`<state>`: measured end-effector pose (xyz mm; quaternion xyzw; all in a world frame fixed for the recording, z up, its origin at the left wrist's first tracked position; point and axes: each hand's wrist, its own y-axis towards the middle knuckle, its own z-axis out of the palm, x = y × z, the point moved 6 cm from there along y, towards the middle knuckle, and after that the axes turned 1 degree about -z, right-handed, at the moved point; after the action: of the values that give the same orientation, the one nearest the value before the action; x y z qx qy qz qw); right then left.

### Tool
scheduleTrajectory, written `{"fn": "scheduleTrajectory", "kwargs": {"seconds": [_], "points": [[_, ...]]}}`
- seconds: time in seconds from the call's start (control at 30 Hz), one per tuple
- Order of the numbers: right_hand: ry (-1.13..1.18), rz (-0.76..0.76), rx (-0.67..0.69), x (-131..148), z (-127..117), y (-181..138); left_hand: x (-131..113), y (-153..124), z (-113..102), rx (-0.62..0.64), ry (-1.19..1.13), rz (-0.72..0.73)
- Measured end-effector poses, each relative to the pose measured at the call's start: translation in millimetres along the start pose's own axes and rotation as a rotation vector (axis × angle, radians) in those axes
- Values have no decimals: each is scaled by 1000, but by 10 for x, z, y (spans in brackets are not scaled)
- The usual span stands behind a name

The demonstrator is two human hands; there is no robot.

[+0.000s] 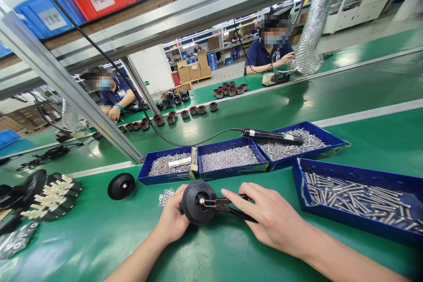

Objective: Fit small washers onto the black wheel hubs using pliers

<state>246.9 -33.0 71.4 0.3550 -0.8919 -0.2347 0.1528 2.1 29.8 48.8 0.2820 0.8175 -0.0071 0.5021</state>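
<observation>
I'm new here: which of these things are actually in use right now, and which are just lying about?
In use: left hand steadying black disc; right hand working pliers at its hub.

Lying about: spare disc, washers, screwdriver, pin tray, black parts.

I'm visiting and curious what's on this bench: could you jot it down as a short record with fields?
left hand: left hand steadies a black round part
right hand: right hand grips pliers, tips at the part's centre
trays: four blue trays of small metal pieces
tool: electric screwdriver lying across one tray
nearby: loose washers; second black disc
others: two people across the belt
</observation>
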Motion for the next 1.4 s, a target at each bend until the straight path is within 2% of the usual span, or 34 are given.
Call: {"fn": "scheduleTrajectory", "kwargs": {"seconds": [0.2,0.5,0.63,0.77,0.87,0.97,1.03,1.17,1.3,1.4], "points": [[4,8,6,-33,-3,-12,14,8,-5,14,-11,20],[74,42,88,-67,67,-45,-8,-7,-7,21,8,36],[93,34,113,-58,43,-35,-76,-1,-31,33,50,90],[141,30,121,-41,37,-19,-161,-3,-7,103,99,180],[135,18,95,-17,62,-28,-166,-12,-12,29,142,198],[107,28,40,-12,91,-47,-112,-29,-44,-104,137,133],[102,14,9,-8,103,-53,-92,-40,-46,-130,112,103],[157,-55,-62,-5,61,-40,-123,-45,-34,-76,43,54],[190,-72,-142,-36,-18,-30,-198,-31,16,33,0,43],[165,-68,-134,-45,-8,-35,-192,-21,43,68,-19,33]]}}
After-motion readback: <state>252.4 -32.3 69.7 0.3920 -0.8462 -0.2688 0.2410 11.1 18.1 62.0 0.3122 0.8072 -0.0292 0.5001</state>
